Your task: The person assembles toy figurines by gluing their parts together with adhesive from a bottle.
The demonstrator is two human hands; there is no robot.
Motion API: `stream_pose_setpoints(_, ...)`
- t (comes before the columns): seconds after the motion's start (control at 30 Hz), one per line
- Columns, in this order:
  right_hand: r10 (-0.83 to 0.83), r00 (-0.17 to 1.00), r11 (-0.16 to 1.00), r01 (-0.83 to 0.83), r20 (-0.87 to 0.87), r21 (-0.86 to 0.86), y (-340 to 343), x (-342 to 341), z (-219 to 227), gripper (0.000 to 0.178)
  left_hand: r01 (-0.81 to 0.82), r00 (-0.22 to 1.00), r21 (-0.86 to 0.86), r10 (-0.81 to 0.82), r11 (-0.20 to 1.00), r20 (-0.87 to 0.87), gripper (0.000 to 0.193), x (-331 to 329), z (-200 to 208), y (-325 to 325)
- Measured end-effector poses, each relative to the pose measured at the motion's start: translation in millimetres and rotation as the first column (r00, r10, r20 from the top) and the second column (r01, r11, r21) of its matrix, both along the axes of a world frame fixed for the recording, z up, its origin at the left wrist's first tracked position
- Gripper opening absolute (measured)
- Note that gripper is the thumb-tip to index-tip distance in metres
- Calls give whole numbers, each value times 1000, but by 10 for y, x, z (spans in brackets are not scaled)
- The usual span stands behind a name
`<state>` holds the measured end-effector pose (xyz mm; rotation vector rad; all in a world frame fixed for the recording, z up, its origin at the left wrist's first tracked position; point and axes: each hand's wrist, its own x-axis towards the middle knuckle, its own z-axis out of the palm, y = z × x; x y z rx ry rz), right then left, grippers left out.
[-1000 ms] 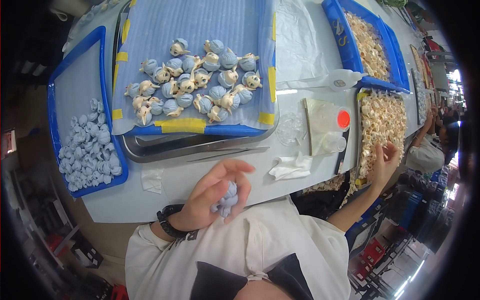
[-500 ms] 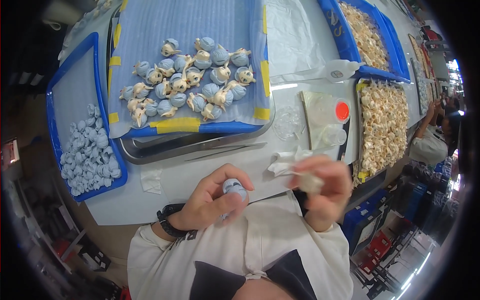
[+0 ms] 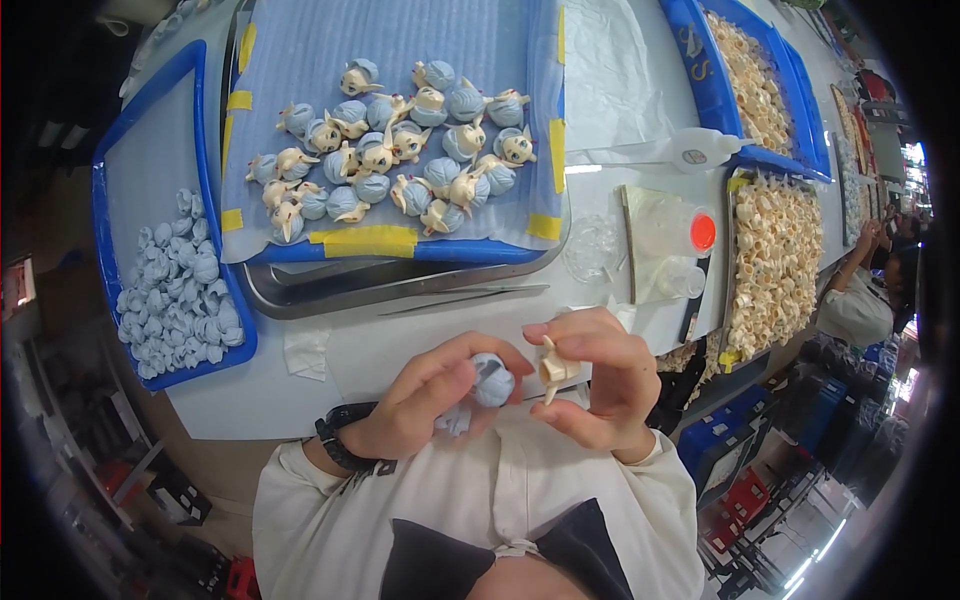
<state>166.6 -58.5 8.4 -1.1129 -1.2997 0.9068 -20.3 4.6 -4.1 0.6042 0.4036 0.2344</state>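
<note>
My left hand (image 3: 418, 392) is closed around a pale blue, rounded doll hair piece (image 3: 493, 384), its hollow side partly showing. Another light blue bit (image 3: 455, 420) shows lower in that palm. In my right hand (image 3: 612, 388), fingertips and thumb pinch a cream doll face piece (image 3: 556, 370) with pointed ears, its hollow back toward the hair piece. A small gap separates the two parts. Beyond my hands, several doll heads (image 3: 375, 152) with blue hair lie on a film-lined blue tray (image 3: 480, 250).
At left, a blue tray (image 3: 249, 330) holds loose hair pieces. Cream parts fill a tray (image 3: 775, 265) and a blue bin (image 3: 700, 60) at right. Tweezers (image 3: 465, 298), a white squeeze bottle (image 3: 703, 148), and a red-topped container (image 3: 702, 232) lie between. Another person (image 3: 860, 290) sits far right.
My right hand has moved left with the face piece, close to the left hand. The left hand has shifted slightly right, turning the hair piece. The view has shifted a little.
</note>
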Motion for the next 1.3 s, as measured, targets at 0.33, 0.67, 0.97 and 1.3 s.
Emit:
stream_pose_setpoints(0.33, -37, 990, 998, 31, 139, 49, -82, 156, 41, 48, -66, 998, 30, 67, 997, -15, 43, -19, 35, 34)
stream_pose_setpoints(0.67, 21, 1000, 999, -20, 8, -25, -107, 96, 4, 52, -128, 967, -141, 155, 982, 204, 53, 29, -128, -44)
stream_pose_setpoints(0.97, 75, 993, 997, -75, -88, -3, -124, 177, 23, 52, -89, 995, 206, 75, 974, 72, 52, 12, -69, -7)
stream_pose_setpoints(1.3, -852, 492, 523, 797, 180, 302, -467, 699, -8, 51, -141, 988, 88, 134, 986, 82, 39, 41, -47, -63)
